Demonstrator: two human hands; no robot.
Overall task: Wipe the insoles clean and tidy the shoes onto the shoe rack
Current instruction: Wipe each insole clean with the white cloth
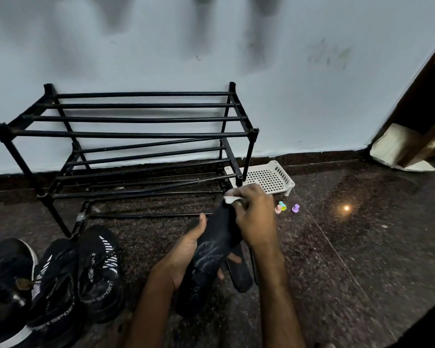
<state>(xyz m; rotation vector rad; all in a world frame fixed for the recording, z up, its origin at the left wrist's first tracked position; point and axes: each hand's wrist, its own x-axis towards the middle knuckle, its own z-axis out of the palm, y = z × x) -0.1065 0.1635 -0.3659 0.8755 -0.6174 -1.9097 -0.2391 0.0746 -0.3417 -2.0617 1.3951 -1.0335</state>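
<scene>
Head view, items by size.

1. Shoe rack: black, two tiers of bars, stood against the wall at 10 to 11 o'clock. No shoes were on either tier.
2. Shoes: black sport pairs, grouped on the floor at 8 o'clock, just in front of the rack's near leg.
3. Tray: white, perforated, on the floor at 2 o'clock of the hands, touching the rack's right foot.
4. Insole: dark, streaked pale on its face, held off the floor near 6 o'clock, toe end pointing to 12.
5. Second insole: lay on the floor beneath the first, at its 4 o'clock.
6. Left hand: cupped under the insole, thumb lying up its left edge, fingertips curled round the far side.
7. Right hand: fingers bunched, pinching a cloth onto the toe end.
8. Pastel pegs: small, loose, at 3 o'clock of the cloth.

Step in hand, by judgement: wiping the first insole. The next move called for a firm stroke toward the heel, where the streaks remained, with the left hand bracing underneath.
</scene>
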